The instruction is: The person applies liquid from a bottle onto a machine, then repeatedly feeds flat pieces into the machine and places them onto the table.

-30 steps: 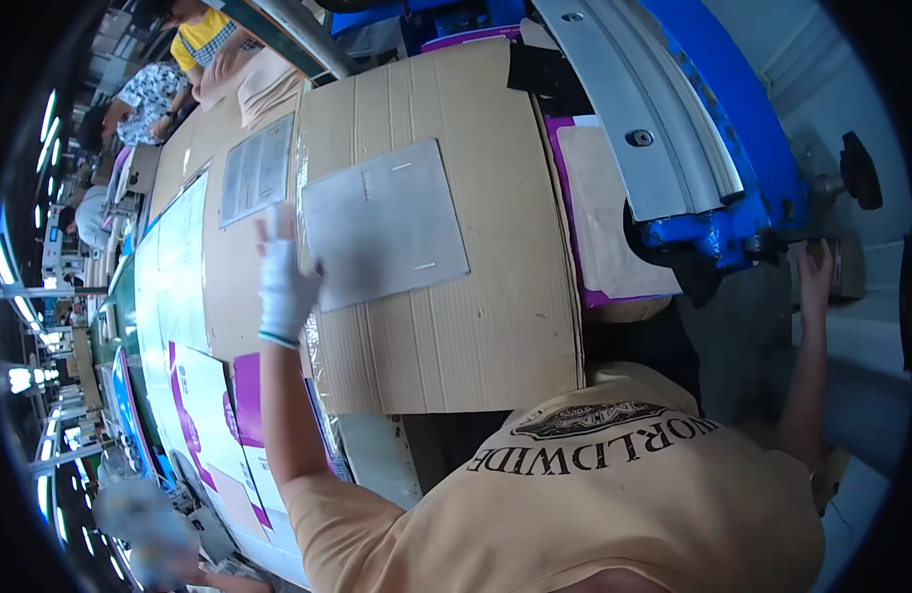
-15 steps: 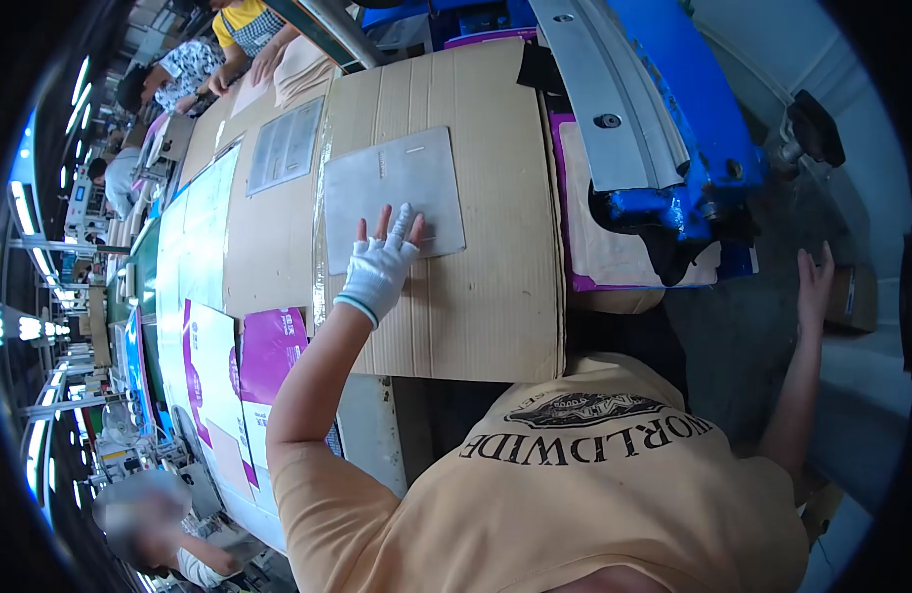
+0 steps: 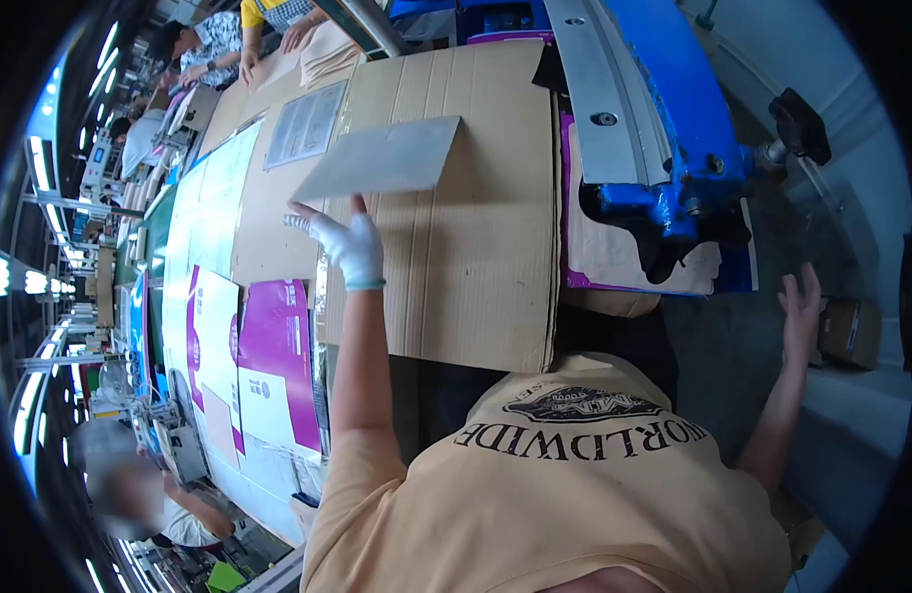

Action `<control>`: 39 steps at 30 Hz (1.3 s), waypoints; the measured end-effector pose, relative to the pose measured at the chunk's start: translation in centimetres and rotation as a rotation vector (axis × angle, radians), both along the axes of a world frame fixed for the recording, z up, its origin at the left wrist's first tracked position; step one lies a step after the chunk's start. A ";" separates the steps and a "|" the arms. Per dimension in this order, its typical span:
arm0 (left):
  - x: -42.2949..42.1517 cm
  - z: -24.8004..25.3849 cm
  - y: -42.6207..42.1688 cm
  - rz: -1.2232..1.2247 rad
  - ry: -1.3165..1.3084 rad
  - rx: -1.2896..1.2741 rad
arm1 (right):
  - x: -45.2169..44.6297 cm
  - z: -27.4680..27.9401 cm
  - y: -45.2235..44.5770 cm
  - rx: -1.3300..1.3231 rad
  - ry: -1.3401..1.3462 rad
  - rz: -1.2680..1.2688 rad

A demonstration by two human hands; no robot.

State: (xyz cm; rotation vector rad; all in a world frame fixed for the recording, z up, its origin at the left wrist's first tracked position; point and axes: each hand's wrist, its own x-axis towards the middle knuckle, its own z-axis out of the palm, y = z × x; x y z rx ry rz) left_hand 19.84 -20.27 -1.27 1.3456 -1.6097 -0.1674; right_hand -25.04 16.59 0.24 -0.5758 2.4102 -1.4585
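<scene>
My left hand (image 3: 349, 249), in a white glove with some bare fingertips, is at the near edge of a thin grey sheet (image 3: 382, 158). The sheet is tilted up off the cardboard, casting a shadow at its right. A thumb and fingertips meet the sheet's edge; their exact grip is partly hidden. Well off to the right, my bare right hand (image 3: 800, 308) hangs in the air beyond the blue machine, fingers apart and holding nothing. A second grey sheet (image 3: 306, 127) lies flat on the cardboard behind the raised one.
Cardboard (image 3: 476, 267) covers the table in front of me. A blue machine (image 3: 698, 128) with a metal plate stands right, above pale pieces (image 3: 614, 237) on a purple-edged board. Purple-white cardboard (image 3: 276, 346) lies left. Co-workers sit along the left; one's hand (image 3: 296, 38) is near stacked fabric (image 3: 328, 54).
The grey sheet lay flat under my spread left hand; now it is tilted up at that hand. My left hand moved left and nearer to me. My right hand dropped slightly.
</scene>
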 end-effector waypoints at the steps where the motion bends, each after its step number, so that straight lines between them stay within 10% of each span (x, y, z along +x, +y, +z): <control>1: 0.0 -0.4 -1.0 -0.056 0.290 0.157 | 0.3 0.0 -0.2 -0.007 -0.057 0.066; 3: -0.4 -0.7 -3.4 -0.445 1.250 0.540 | 1.0 -0.1 -0.6 -0.031 -0.169 0.191; 7: -2.6 3.3 -2.1 -0.990 1.745 0.528 | 3.2 1.0 -0.6 0.071 -0.173 0.364; 14: -0.8 1.3 -2.7 -0.376 1.379 0.741 | 2.5 -0.1 0.4 0.132 -0.047 0.436; 17: -0.1 3.6 1.5 -0.798 1.361 0.644 | 2.4 1.5 -0.5 0.093 -0.039 0.394; 24: 5.5 6.8 7.1 -0.880 1.372 0.769 | 1.1 11.3 -5.4 -0.141 0.241 0.405; 32: 3.8 13.0 7.1 -1.082 0.938 0.596 | 11.5 27.3 -18.2 -0.696 0.623 1.007; 34: 2.2 15.5 6.3 -1.227 0.845 0.587 | 14.6 28.1 -19.1 -0.680 0.840 1.024; 39: 0.9 21.1 3.2 -1.221 0.618 0.418 | 12.2 33.9 -19.4 -0.065 0.387 1.618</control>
